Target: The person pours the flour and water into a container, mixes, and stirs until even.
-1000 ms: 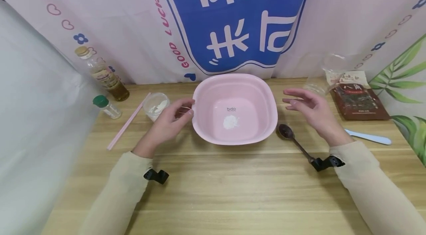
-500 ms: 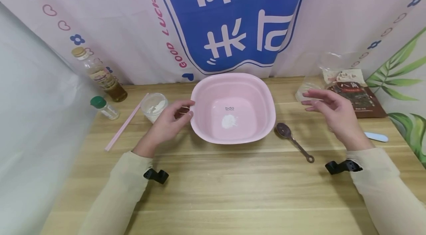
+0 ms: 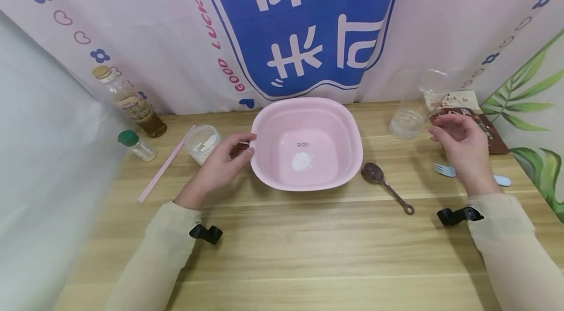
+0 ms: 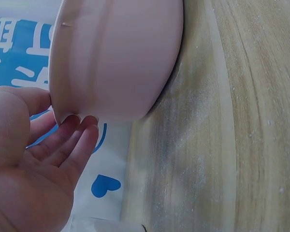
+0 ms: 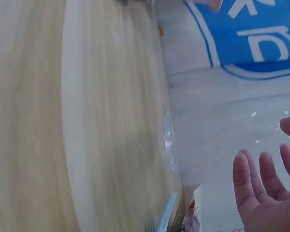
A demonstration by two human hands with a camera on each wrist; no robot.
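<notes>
At the far left of the wooden table (image 3: 286,247), an oil bottle (image 3: 140,111) with a tan cap stands near the backdrop cloth (image 3: 176,56), with a small green-capped shaker (image 3: 138,147) just in front of it. Next, pink chopsticks (image 3: 167,163) lie aslant, then comes a clear jar (image 3: 191,146) of white powder (image 3: 205,143), partly hidden behind the left hand (image 3: 223,160). That hand grips the left rim of the pink basin (image 3: 325,156), thumb at the edge and fingers bent against the lip. The basin sits near the middle of the table's far side, a small white heap (image 3: 301,161) on its floor below the letters "bdo". Just right of it lies a dark brown spoon (image 3: 388,189), bowl toward the basin. Farther right stands a clear cup (image 3: 405,126), so transparent that its upper edge is hard to trace. The right hand (image 3: 467,149) holds nothing, its fingers lightly bent; it covers part of a dark red packet (image 3: 498,140). A pale blue fork (image 3: 448,171) lies beneath it, tines to the left.
</notes>
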